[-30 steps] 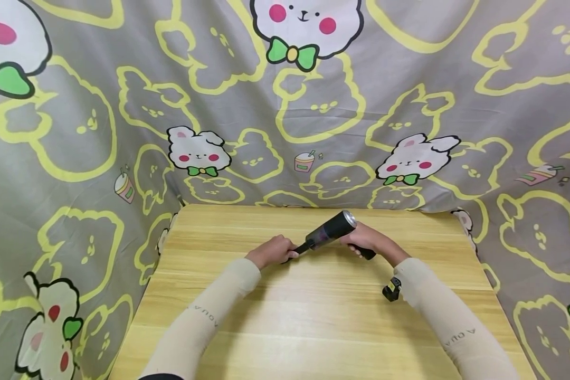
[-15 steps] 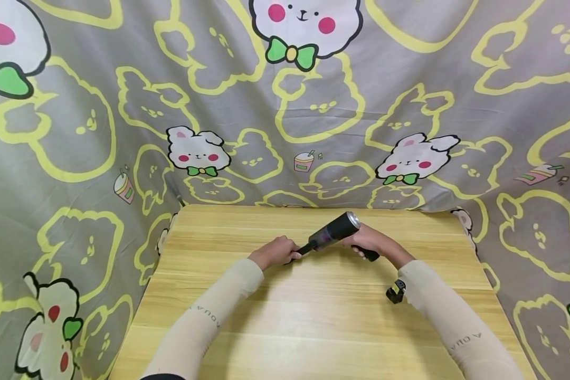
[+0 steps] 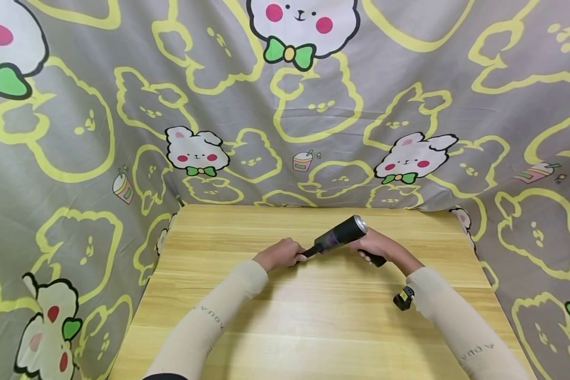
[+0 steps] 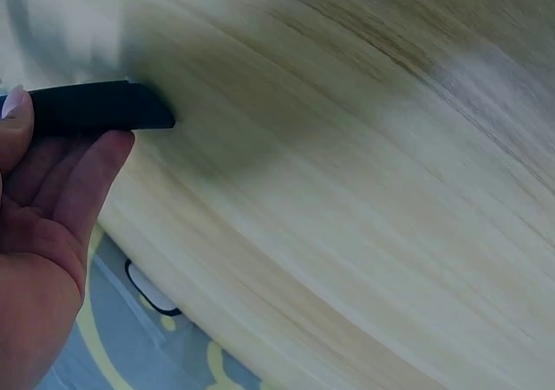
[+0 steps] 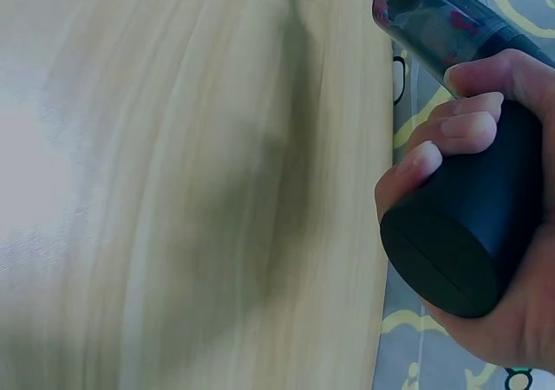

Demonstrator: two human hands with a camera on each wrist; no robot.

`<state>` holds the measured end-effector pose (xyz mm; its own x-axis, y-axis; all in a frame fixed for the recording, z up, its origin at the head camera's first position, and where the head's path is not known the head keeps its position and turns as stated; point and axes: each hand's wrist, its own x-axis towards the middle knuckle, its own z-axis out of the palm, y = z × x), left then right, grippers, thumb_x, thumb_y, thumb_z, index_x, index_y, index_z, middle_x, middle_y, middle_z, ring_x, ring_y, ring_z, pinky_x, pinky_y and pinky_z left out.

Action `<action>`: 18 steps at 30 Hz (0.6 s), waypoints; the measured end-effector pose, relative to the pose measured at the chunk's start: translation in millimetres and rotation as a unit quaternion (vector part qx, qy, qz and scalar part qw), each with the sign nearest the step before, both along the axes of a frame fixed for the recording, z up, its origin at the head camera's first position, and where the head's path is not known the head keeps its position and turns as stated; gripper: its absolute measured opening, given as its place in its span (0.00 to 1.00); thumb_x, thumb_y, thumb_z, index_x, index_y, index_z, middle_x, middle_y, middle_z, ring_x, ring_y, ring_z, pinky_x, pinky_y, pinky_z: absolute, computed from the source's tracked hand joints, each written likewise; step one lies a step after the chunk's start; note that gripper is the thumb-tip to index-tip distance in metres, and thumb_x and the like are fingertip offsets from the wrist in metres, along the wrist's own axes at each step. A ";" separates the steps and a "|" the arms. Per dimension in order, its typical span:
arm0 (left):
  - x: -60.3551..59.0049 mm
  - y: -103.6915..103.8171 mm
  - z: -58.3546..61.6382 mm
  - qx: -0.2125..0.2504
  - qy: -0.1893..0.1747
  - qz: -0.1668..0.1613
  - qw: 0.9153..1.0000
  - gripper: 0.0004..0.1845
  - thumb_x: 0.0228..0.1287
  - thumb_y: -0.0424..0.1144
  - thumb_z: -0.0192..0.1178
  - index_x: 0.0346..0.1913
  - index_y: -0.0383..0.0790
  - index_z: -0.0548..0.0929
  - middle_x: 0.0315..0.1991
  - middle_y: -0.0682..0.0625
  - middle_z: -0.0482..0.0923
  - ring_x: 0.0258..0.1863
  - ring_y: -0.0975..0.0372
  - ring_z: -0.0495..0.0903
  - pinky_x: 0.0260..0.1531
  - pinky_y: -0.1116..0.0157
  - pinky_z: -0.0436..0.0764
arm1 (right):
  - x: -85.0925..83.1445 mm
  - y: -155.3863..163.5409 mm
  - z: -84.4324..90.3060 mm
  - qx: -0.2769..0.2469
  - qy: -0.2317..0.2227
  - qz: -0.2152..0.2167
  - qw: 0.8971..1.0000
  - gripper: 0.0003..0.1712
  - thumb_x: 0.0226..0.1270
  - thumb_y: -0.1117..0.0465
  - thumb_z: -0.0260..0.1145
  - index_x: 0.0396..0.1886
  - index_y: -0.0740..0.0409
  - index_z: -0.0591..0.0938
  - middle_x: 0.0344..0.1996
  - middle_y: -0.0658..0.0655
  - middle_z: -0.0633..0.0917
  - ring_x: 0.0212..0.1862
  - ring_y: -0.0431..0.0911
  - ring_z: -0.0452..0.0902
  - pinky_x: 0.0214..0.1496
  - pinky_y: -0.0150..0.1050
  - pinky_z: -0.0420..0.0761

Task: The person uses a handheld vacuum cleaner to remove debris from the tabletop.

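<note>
A black handheld vacuum (image 3: 340,235) is held tilted above the wooden table (image 3: 313,322), its silver-rimmed rear end raised at the far right. My right hand (image 3: 373,246) grips its black handle (image 5: 473,234), fingers curled round it. The dark translucent body (image 5: 431,19) runs away from that hand. My left hand (image 3: 282,254) holds the thin black nozzle (image 4: 97,106) at the vacuum's low front end, thumb on top and fingers beneath it (image 4: 52,182). The nozzle tip hovers close over the tabletop.
A grey cloth (image 3: 100,132) printed with yellow and white bunnies hangs behind and drapes round both sides of the table. A small black and yellow device (image 3: 403,300) sits at my right wrist. Bare wood (image 3: 309,343) lies in front of my hands.
Both hands and the vacuum have drifted a little to the right. The grips are the same.
</note>
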<state>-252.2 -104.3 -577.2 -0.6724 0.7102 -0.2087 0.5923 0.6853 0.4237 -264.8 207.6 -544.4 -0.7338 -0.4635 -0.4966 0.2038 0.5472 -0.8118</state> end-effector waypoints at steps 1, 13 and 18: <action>0.3 1.2 -0.6 0.000 0.000 -0.002 1.000 0.16 0.80 0.43 0.57 0.36 0.36 0.87 0.20 0.55 0.70 0.20 0.68 0.63 0.31 0.72 0.68 | 1.5 1.8 0.0 0.001 -0.001 -0.002 1.000 0.10 0.66 0.62 0.62 0.42 0.64 0.80 0.11 0.49 0.72 0.13 0.42 0.67 0.18 0.36 0.73; 13.7 14.8 -6.4 -0.016 0.071 0.003 0.997 0.12 0.77 0.43 0.61 0.36 0.41 0.87 0.23 0.53 0.79 0.22 0.64 0.71 0.29 0.69 0.73 | 18.1 19.0 -11.1 -0.006 -0.015 -0.052 0.999 0.19 0.69 0.60 0.63 0.50 0.72 0.76 0.14 0.51 0.76 0.15 0.41 0.71 0.22 0.38 0.79; 20.1 17.3 -9.8 -0.017 0.104 0.013 0.994 0.10 0.76 0.43 0.62 0.38 0.41 0.88 0.25 0.50 0.84 0.23 0.63 0.76 0.28 0.68 0.75 | 24.8 20.3 -16.0 0.008 0.008 -0.103 0.995 0.16 0.68 0.60 0.66 0.39 0.74 0.80 0.16 0.55 0.80 0.16 0.42 0.73 0.22 0.38 0.80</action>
